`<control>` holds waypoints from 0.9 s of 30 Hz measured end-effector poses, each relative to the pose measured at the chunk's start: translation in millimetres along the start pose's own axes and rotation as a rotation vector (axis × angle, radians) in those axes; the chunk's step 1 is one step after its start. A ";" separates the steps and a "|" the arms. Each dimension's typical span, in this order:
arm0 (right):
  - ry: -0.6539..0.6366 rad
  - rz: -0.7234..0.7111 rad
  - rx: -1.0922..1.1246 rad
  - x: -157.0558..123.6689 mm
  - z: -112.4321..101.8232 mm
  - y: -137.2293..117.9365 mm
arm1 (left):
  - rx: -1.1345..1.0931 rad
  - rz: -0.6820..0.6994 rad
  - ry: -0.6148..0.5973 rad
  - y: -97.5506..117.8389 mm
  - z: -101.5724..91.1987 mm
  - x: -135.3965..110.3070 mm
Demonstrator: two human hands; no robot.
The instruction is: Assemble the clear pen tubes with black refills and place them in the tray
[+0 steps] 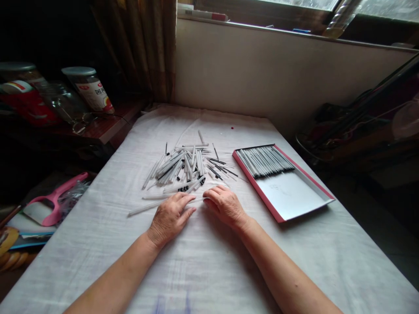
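Observation:
A heap of several white pen barrels and thin black refills [186,165] lies on the white cloth in the middle of the table. My left hand [170,216] rests palm down just in front of the heap, its fingers stretched over a white pen barrel [144,208] that lies flat. My right hand [225,205] sits beside it, fingers curled down onto the end of the same barrel near the heap. To the right is a red-edged shallow box [294,198] with a row of finished pens [265,160] at its far end.
The table's white cloth [209,261] reaches the wall behind. Jars [88,87] stand on a dark shelf at the left, and a pink-handled tool [55,198] lies low at the left. Dark clutter fills the floor at the right.

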State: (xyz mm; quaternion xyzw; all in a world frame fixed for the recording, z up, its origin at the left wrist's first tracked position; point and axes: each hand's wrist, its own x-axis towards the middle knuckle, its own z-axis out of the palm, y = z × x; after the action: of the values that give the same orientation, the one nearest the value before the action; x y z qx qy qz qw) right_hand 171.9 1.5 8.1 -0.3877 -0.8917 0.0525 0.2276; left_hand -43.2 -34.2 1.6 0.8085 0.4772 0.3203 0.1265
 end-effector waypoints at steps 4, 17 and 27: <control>0.090 0.025 0.084 -3.9 2.9 0.8 | 0.160 0.035 -0.002 -0.5 3.2 -1.7; -0.008 0.701 -0.293 -18.2 -16.0 42.0 | 0.044 -0.154 0.062 -8.3 2.5 -1.9; 0.019 0.686 -0.355 -21.0 -14.9 45.9 | 0.024 -0.161 0.057 -7.5 0.7 -0.8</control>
State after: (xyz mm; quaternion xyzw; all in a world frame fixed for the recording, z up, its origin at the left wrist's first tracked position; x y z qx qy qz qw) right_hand 221.7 17.1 1.2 -0.6972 -0.7034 -0.0332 0.1344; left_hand -48.2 -31.1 -3.0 0.7594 0.5480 0.3263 0.1284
